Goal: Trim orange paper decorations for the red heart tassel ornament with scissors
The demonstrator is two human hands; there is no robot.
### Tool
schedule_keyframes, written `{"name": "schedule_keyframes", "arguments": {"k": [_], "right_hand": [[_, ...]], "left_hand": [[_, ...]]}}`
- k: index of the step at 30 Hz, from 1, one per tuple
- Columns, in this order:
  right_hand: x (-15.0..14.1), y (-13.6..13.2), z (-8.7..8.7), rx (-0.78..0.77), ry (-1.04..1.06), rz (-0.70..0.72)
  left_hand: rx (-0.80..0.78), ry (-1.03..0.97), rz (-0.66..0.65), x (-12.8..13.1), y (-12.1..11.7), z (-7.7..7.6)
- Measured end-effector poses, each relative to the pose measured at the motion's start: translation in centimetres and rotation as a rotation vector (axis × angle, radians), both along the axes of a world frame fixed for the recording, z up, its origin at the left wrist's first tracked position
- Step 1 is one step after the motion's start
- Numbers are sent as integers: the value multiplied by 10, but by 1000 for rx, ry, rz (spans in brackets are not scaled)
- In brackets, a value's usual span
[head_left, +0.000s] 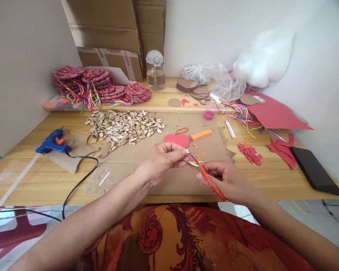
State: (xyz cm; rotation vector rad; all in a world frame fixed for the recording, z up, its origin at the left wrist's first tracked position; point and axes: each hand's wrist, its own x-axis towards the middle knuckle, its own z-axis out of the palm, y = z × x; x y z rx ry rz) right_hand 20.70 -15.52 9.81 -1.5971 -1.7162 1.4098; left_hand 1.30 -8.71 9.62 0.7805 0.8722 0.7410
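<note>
My left hand (162, 160) is closed in a pinch on a small bundle of coloured threads (194, 163) over a sheet of cardboard (169, 177). Beside it, my right hand (227, 180) grips orange-handled scissors (210, 180), their blades pointing up-left at the pinched thread end. A red foam heart (176, 140) lies just beyond my left hand. An orange foam strip (201, 134) rests to its right.
A pile of pale seed shells (124, 128) and a blue glue gun (52, 143) with a black cord lie at left. Stacked red ornaments (101, 86), a water bottle (155, 71), plastic bags, red paper scraps (250, 152) and a black phone (315, 171) surround the wooden table (39, 177).
</note>
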Motion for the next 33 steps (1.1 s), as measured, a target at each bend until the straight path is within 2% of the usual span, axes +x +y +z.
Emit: {"name": "schedule_keyframes", "arguments": {"k": [7,19,28,33], "right_hand": [[1,-3,-3,81,-161,-18],[1,0,0,33,-108,10],[2,1,0,52,-155,-22],[3,0,-2,21,-99,-40]], "left_hand": [[0,-14,8,0,-1,0],[4,1,34,2,2,-5],[11,46,33,5,3,-3],[15,44,29,6,4,-2]]}}
